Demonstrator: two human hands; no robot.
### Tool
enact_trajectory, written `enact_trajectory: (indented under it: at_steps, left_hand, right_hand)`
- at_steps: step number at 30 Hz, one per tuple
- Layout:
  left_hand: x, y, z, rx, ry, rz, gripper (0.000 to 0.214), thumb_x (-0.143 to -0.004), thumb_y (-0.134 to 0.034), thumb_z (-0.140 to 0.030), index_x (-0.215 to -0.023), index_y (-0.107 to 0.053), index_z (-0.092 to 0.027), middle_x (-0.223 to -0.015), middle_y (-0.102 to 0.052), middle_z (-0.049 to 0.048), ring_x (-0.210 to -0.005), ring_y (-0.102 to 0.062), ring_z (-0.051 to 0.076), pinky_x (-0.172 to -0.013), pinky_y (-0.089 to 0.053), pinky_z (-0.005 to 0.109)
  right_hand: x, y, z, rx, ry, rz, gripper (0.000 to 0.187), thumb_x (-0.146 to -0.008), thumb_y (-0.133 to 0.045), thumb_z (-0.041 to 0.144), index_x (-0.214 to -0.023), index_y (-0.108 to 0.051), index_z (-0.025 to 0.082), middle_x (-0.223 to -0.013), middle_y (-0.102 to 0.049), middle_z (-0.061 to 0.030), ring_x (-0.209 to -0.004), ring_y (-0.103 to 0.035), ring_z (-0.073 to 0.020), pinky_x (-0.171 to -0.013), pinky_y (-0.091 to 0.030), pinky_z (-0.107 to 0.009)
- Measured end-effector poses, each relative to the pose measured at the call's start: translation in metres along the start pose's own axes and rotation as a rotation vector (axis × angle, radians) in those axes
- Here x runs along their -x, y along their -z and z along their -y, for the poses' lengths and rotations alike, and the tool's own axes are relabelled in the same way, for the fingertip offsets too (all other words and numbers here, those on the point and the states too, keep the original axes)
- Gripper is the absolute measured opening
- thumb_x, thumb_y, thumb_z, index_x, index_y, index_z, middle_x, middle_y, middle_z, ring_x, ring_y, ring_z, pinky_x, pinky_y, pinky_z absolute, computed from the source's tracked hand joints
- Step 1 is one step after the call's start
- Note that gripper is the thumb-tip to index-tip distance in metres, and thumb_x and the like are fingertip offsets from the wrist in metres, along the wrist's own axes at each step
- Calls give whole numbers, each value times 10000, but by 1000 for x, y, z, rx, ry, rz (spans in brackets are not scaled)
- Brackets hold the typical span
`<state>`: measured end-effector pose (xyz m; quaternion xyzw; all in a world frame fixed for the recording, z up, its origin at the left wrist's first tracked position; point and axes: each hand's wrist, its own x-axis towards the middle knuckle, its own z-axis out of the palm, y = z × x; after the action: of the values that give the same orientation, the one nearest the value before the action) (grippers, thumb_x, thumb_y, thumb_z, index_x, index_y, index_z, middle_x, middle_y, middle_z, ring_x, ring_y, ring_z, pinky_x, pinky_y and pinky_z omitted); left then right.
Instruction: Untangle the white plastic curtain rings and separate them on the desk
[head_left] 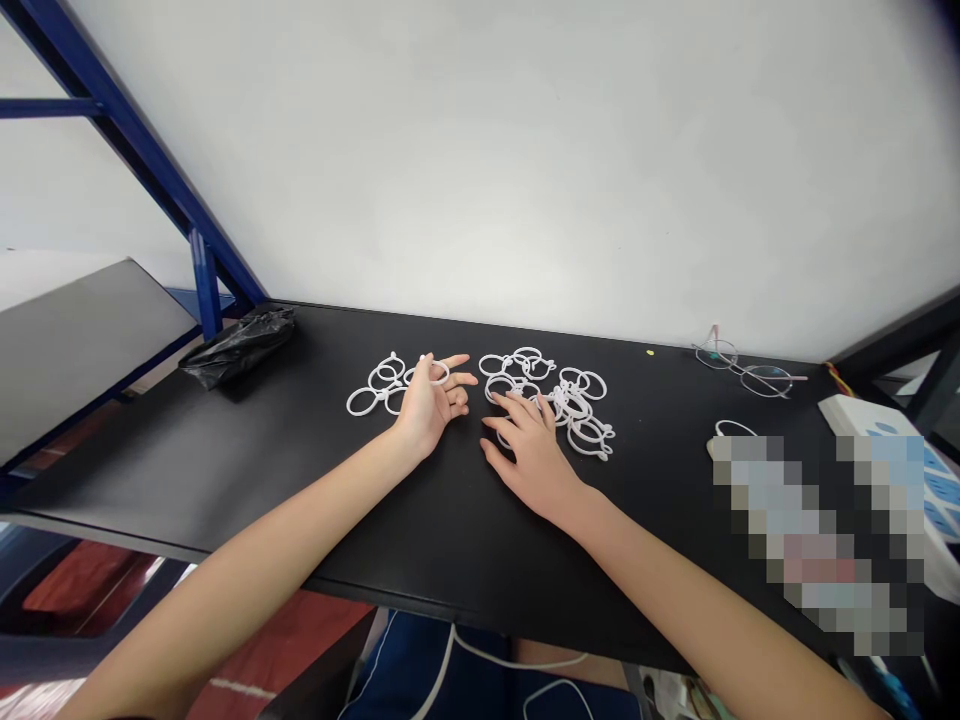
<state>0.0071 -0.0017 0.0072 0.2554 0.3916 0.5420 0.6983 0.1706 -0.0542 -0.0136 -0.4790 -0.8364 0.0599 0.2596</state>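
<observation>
White curtain rings, each with a small eyelet, lie on the black table point(420, 520) in two groups. Beside the smaller left group point(361, 402), my left hand point(426, 412) is turned on its side. One curtain ring point(448, 374) sits between its thumb and index finger, while the other fingers reach out loosely to the right. My right hand point(529, 450) is palm down with its fingers apart, at the near edge of the larger group point(574, 403). It covers part of some rings there, and I see nothing gripped in it.
A crumpled black plastic bag point(244, 348) lies at the back left. Eyeglasses point(750, 372) rest at the back right, near a white power strip point(874, 425) and a blurred-out object point(810, 550). A pale wall point(525, 180) stands behind the table, with a blue metal frame point(142, 150) at left.
</observation>
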Motion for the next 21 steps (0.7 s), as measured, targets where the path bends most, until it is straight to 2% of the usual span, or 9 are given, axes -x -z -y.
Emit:
enact_trajectory:
  at_steps: [5,14,21]
  left_hand:
    - [-1,-1,-2,102,71,-37,466,-977,-227,-421,-1063,-576,-125,-619,-569,16,-419,-424,100,-442,-382,219]
    - [-2,-2,-5,201,118,-101,463,-991,-202,-452,-947,-536,-134,-575,-476,-21,-408,-396,88,-432,-361,202]
    - [0,-4,-6,194,112,-106,476,-997,-199,-456,-965,-540,-127,-572,-459,-25,-408,-381,84,-424,-354,196]
  right_hand:
    - [1,-1,-1,3,-1,1,210,-906,-543,231,-1060,-680,192,-1311,-598,-119,-1292,-474,-311,-1133,-247,-619]
    - [1,-1,-1,43,-14,28,263,-909,-547,256,-1129,-656,163,-1382,-540,-148,-1337,-417,-334,-1136,-248,-610]
    - [2,-2,-1,21,-23,12,256,-911,-549,256,-1131,-648,170,-1345,-569,-137,-1321,-434,-323,-1137,-251,-601]
